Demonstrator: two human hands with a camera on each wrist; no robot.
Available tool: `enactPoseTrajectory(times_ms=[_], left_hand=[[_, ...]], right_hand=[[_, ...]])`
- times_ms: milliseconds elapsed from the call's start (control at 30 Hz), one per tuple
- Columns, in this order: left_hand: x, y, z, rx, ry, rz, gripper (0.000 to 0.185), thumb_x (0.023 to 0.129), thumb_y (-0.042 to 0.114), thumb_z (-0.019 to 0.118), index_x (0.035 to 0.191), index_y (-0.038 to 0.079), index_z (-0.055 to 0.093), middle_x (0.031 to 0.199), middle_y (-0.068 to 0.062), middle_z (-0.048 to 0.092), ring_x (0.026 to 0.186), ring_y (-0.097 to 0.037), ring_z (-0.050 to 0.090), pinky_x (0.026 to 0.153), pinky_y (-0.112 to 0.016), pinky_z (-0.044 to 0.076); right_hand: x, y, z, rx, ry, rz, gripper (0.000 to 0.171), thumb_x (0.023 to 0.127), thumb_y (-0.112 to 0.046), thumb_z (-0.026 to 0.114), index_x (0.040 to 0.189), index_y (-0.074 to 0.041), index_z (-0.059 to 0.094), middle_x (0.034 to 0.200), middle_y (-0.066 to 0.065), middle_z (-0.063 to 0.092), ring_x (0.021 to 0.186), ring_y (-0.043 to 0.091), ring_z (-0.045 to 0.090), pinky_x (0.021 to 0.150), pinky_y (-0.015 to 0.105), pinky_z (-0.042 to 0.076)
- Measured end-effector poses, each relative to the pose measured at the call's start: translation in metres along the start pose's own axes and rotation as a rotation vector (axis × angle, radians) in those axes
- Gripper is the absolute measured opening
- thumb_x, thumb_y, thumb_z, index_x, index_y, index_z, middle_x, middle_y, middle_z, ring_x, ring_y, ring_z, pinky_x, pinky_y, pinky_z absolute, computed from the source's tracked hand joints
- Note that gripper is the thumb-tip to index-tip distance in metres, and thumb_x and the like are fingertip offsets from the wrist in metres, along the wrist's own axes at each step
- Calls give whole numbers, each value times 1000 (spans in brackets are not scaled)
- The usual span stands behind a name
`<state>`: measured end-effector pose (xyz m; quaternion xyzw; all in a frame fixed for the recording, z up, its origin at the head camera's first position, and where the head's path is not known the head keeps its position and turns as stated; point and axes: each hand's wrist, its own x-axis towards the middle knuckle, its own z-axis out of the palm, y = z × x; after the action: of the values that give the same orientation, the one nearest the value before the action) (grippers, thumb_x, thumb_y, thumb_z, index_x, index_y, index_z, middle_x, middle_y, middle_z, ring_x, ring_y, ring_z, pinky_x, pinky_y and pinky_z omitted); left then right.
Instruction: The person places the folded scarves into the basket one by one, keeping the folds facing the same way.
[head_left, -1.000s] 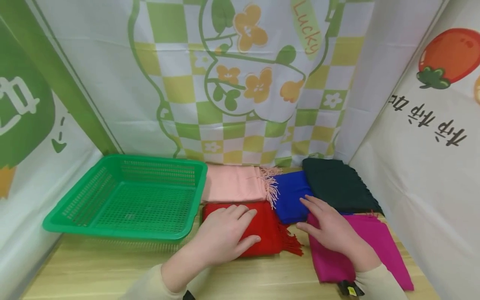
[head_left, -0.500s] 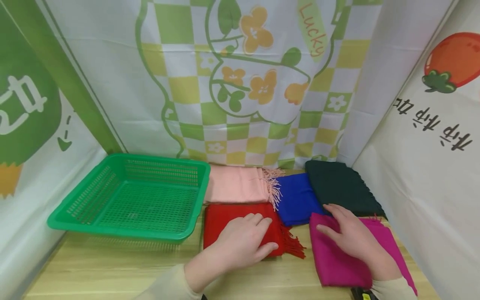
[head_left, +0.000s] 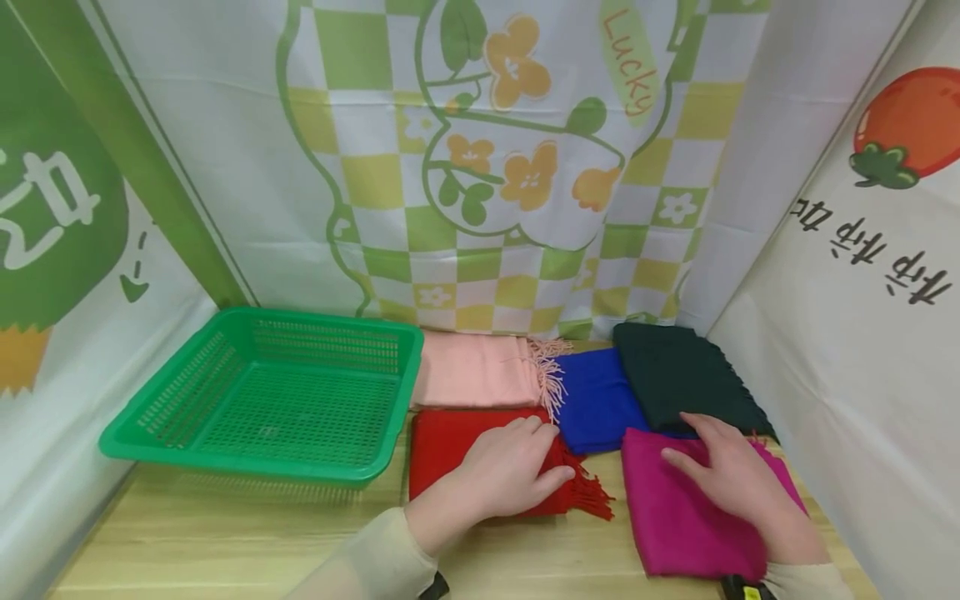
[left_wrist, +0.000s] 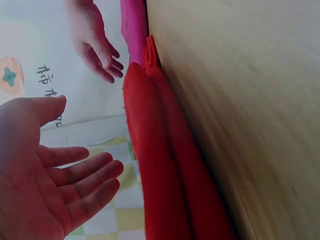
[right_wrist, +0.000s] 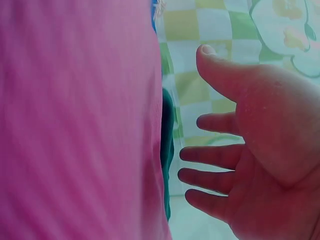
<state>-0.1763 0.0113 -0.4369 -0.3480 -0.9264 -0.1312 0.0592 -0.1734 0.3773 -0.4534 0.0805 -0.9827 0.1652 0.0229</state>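
Both hands flat and open-fingered over folded scarves, nothing gripped.

From the head view we log the left hand (head_left: 501, 471) over the red scarf (head_left: 457, 446) and the right hand (head_left: 731, 479) over the magenta scarf (head_left: 675, 521). The wrist views add what the head view hides: each palm is lifted slightly off its cloth, fingers straight and apart. Only the head view shows the pink scarf (head_left: 472, 372), blue scarf (head_left: 596, 400) and dark green scarf (head_left: 686, 379) behind. All lie on a light wooden table (head_left: 225, 533) walled by printed cloth backdrops (head_left: 480, 158). The green basket (head_left: 258, 450) at left holds nothing.
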Motion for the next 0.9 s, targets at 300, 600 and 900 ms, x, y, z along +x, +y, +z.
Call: enactPoseTrajectory(times_ms=[300, 600, 900], left_hand=[[13, 2, 13, -28, -27, -24, 49, 108, 56, 67, 129, 12, 73, 112, -2, 72, 100, -16, 69, 75, -31, 60], [22, 8, 19, -29, -53, -29, 47, 108, 56, 66, 124, 12, 73, 110, -2, 72, 98, -17, 69, 71, -33, 60], [33, 16, 25, -16, -70, 6, 44, 109, 56, 63, 116, 14, 74, 106, 0, 71, 97, -16, 64, 69, -31, 56]], right_hand=[[-5, 23, -4, 6, -8, 66, 91, 106, -59, 70, 160, 10, 45, 158, 42, 45, 143, 65, 40, 110, 82, 41], [-6, 37, -9, -23, -7, 86, 91, 107, -56, 71, 159, 14, 43, 155, 45, 45, 139, 68, 41, 110, 83, 39], [-5, 48, -8, -22, -29, 121, 94, 106, -57, 70, 158, 15, 41, 155, 46, 42, 140, 68, 38, 110, 84, 39]])
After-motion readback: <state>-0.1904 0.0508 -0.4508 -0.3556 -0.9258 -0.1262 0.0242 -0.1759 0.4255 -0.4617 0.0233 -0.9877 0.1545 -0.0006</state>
